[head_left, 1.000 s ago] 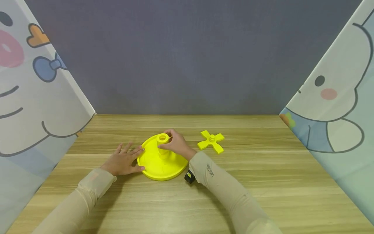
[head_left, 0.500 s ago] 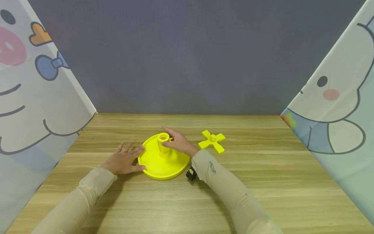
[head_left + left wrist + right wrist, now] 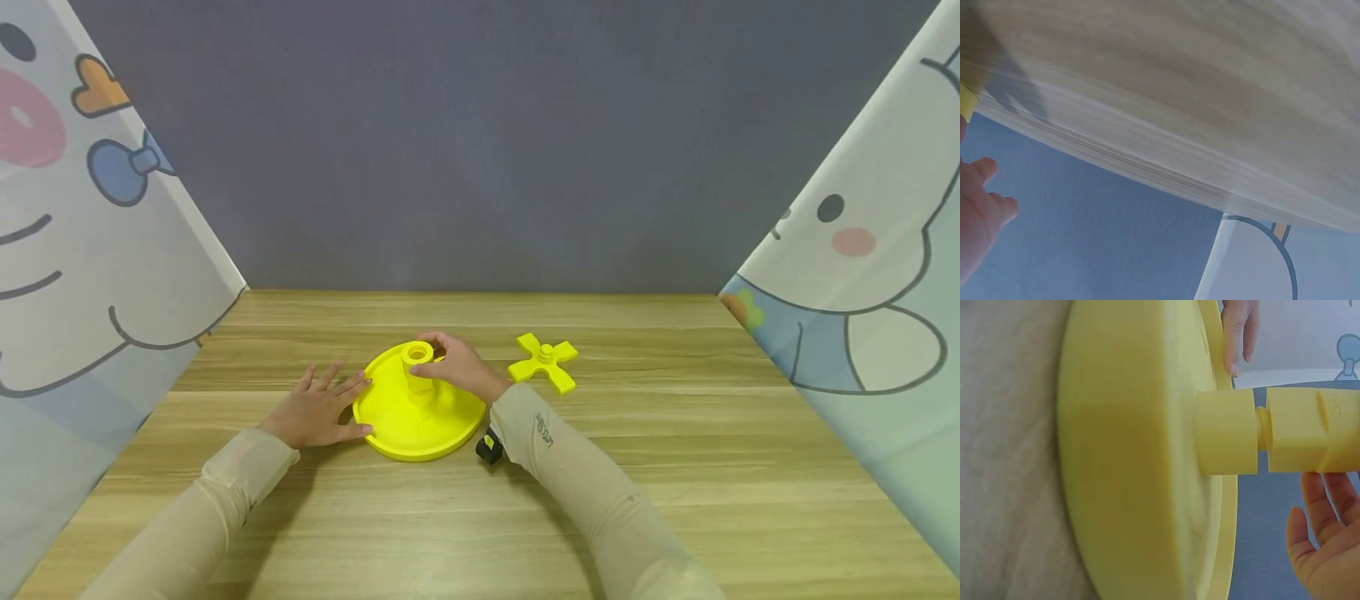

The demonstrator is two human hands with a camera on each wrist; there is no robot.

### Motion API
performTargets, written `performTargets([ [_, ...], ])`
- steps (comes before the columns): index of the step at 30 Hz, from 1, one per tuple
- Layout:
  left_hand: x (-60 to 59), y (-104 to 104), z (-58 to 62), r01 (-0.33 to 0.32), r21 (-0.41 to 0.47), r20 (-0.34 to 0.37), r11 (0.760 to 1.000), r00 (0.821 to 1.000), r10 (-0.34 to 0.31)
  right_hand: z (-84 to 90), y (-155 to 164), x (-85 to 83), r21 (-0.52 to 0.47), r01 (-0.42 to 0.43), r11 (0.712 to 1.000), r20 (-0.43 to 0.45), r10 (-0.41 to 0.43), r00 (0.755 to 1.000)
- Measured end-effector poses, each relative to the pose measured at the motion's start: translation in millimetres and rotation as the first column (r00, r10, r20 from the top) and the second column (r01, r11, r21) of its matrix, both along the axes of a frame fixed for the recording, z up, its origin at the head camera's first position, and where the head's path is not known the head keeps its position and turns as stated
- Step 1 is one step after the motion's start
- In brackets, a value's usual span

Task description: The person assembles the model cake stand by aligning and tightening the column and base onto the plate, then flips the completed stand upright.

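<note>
A yellow round base (image 3: 405,425) lies on the wooden table, with an upright post (image 3: 417,377) at its middle. The right wrist view shows the base (image 3: 1135,450) edge-on, the post (image 3: 1227,440), and a separate yellow collar (image 3: 1310,429) on a thinner neck above it. My right hand (image 3: 457,363) curls its fingers (image 3: 1330,550) round that collar (image 3: 417,353). My left hand (image 3: 318,408) lies flat on the table, its fingertips (image 3: 1239,337) against the base's left rim. In the left wrist view only part of my left hand (image 3: 979,212) shows.
A yellow cross-shaped piece (image 3: 543,362) with a short peg lies on the table right of the base. Cartoon-printed panels (image 3: 90,250) stand at both sides and a grey wall (image 3: 480,150) at the back. A small black device (image 3: 488,448) sits under my right wrist.
Half a second ago my right hand's fingers were spread off the collar. They have curled round it again. The left hand and the base have stayed put.
</note>
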State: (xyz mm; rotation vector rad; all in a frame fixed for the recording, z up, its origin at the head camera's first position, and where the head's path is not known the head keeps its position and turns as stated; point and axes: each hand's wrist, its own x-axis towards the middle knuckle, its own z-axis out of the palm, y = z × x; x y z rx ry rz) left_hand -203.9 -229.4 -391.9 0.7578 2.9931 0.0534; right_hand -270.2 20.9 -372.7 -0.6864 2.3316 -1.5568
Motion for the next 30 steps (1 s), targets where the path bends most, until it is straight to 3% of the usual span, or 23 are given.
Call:
performTargets([
  [4, 1.1, 0.2, 0.3, 0.002, 0.001, -0.001, 1.0, 1.0, -0.002, -1.4, -0.7, 0.2, -0.015, 0.016, 1.0, 0.016, -0.016, 1.0],
  [17, 0.8, 0.2, -1.7, 0.005, 0.01, -0.002, 1.0, 1.0, -0.005, 0.2, 7.4, -1.9, 0.05, -0.099, 0.994, -0.028, 0.101, 0.995],
  [30, -0.5, -1.2, -2.3, 0.001, 0.003, 0.001, 1.0, 1.0, -0.001, 2.4, 0.9, 0.0, 0.05, -0.004, 0.999, -0.019, 0.005, 1.0],
])
